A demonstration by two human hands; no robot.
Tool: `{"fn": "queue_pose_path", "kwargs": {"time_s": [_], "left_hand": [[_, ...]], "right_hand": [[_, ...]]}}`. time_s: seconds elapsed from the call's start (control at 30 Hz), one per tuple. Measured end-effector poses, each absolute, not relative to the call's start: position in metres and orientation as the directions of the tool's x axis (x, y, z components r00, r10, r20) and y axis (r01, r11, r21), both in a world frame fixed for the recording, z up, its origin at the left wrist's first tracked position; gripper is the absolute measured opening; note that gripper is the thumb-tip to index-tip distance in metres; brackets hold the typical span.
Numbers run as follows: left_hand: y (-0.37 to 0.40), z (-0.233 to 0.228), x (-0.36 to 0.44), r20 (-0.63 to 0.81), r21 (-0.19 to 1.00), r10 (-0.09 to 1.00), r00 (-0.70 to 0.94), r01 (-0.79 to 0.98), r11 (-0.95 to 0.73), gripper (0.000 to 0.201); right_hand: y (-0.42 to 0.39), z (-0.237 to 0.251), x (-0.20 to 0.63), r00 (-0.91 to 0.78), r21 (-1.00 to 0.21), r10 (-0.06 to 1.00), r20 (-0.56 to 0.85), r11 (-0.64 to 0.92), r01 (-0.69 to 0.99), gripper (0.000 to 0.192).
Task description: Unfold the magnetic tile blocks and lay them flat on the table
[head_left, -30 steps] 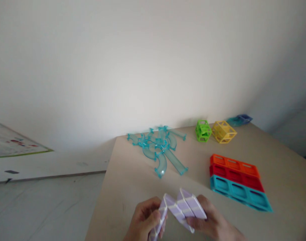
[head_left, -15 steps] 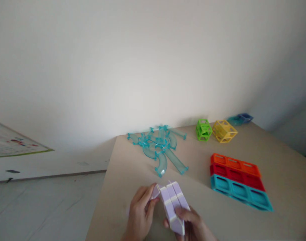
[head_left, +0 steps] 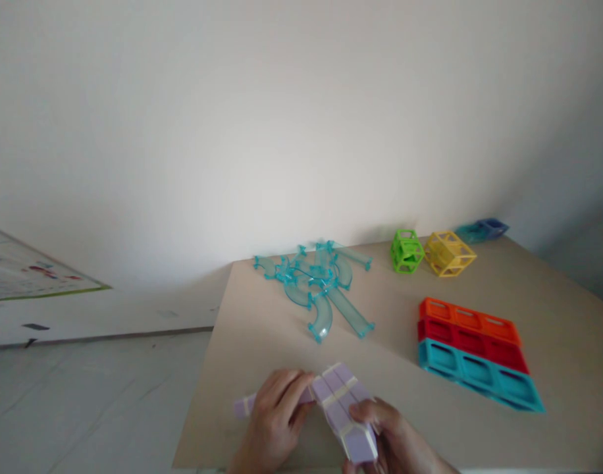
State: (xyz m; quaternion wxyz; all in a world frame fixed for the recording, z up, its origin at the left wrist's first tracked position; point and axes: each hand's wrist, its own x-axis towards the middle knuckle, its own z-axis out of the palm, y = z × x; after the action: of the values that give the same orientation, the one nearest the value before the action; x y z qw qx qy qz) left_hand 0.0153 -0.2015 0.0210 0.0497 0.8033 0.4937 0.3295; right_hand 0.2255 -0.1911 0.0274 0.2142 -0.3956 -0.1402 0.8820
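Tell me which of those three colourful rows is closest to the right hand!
The light-blue row. It is the front one; the red row lies in the middle, and the orange row is farthest from the right hand.

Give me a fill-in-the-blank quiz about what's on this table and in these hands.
The right hand's ____ lies on top of the purple toy.
Beside the green cube stands a ____ cube.
The red row lies between the turquoise row and the ____ row.
Each of these rows has ____ recesses.

Missing words: thumb; yellow; orange; three.
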Motion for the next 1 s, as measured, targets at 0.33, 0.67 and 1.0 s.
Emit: {"fn": "queue_pose_path", "kwargs": {"time_s": [0.33,0.67,1.0], "left_hand": [[-0.202,0.022,0.013,0.682,0.245,0.675,0.282,0.781,-0.574,0.038],[-0.205,0.029,0.013,0.43,0.414,0.781,0.453,0.67,-0.616,0.031],[-0.208,0.054,0.025,0.127,0.541,0.853,0.505,0.686,-0.487,0.017]], "right_hand": [[-0.202,0.037,0.218,-0.581,-0.403,0.57,-0.581,-0.821,-0.404,0.028],[-0.171,0.046,0.257,-0.638,-0.708,0.5,-0.586,-0.699,0.102,0.015],[-0.156,0.038,0.26,-0.515,-0.795,0.644,-0.566,-0.591,0.136,0.006]]}}
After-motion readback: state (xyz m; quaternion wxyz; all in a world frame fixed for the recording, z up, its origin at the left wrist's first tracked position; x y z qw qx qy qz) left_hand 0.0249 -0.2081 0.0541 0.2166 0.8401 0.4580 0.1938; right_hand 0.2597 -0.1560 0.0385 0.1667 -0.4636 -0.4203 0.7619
